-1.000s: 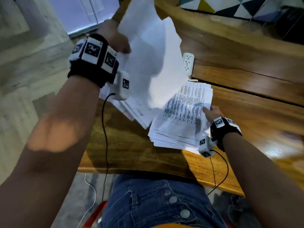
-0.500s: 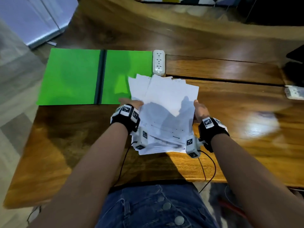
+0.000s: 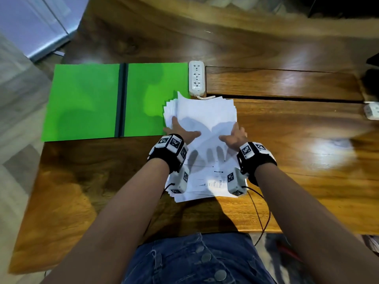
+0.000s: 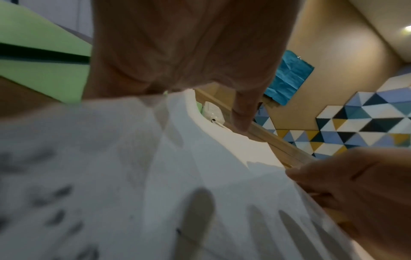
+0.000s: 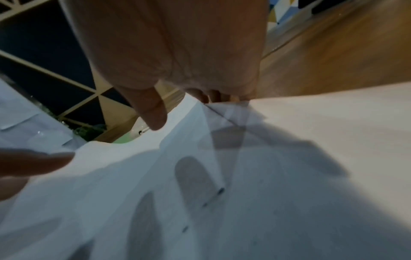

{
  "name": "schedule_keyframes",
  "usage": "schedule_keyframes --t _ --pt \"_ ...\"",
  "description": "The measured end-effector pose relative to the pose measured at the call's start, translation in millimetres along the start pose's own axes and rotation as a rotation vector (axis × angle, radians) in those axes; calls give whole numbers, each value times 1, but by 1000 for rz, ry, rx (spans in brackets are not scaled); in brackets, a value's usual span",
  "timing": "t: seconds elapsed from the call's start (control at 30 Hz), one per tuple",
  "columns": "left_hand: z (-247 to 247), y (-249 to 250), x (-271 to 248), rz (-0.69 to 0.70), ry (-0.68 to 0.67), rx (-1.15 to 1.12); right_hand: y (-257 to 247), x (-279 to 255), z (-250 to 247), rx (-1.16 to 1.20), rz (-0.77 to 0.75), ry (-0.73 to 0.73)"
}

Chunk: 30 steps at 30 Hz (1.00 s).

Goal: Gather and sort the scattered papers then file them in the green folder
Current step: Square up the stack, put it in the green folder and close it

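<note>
The green folder (image 3: pixel 86 101) lies open and flat on the left of the wooden table (image 3: pixel 287 152), with a dark spine down its middle. A loosely fanned stack of white papers (image 3: pixel 205 111) overlaps the folder's right edge. My left hand (image 3: pixel 180 133) grips the stack's left side and my right hand (image 3: pixel 233 136) grips its right side. Both thumbs lie on top, and finger shadows show through the sheets from beneath. In the left wrist view my thumb (image 4: pixel 242 112) lies over the papers (image 4: pixel 200 176); in the right wrist view the thumb (image 5: pixel 153 112) rests on the papers (image 5: pixel 289 140).
A white power strip (image 3: pixel 196 78) lies just behind the papers, touching the folder's right edge. A second white strip (image 3: pixel 371 111) sits at the table's far right. A groove (image 3: pixel 287 98) runs across the tabletop. Cables hang from my wrists over the near edge.
My left hand brought its raised sheets down onto the pile. Both hands then closed in on the stack's sides and drew its sheets closer together. The folder has come into view.
</note>
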<state>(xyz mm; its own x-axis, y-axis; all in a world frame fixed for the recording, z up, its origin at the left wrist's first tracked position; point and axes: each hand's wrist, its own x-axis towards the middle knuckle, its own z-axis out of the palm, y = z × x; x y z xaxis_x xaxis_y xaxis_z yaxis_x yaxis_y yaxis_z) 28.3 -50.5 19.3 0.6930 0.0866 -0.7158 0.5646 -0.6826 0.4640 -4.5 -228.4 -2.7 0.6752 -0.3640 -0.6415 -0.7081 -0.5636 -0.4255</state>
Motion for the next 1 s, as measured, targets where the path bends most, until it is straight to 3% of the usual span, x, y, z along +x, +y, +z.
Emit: schedule_keyframes --t 0.13,0.3,0.47,0.6,0.8,0.93,1.0 --pt "-13 -3 9 -156 53 -172 1 4 -10 161 148 149" --pt "-21 -18 -2 -77 -39 20 2 -5 -12 174 260 22" --pt "-15 -12 -6 -127 -88 -38 -2 -11 -4 144 234 -50" --pt "-10 -20 -4 -176 -46 -86 3 -14 -2 144 194 -51" --pt "-10 -27 -4 -25 -35 106 5 -17 -6 162 161 -35" --pt "-5 -11 -11 -40 -43 53 16 -15 -14 268 63 4" --pt "-2 0 -15 5 -15 -109 18 -17 -31 371 -8 91"
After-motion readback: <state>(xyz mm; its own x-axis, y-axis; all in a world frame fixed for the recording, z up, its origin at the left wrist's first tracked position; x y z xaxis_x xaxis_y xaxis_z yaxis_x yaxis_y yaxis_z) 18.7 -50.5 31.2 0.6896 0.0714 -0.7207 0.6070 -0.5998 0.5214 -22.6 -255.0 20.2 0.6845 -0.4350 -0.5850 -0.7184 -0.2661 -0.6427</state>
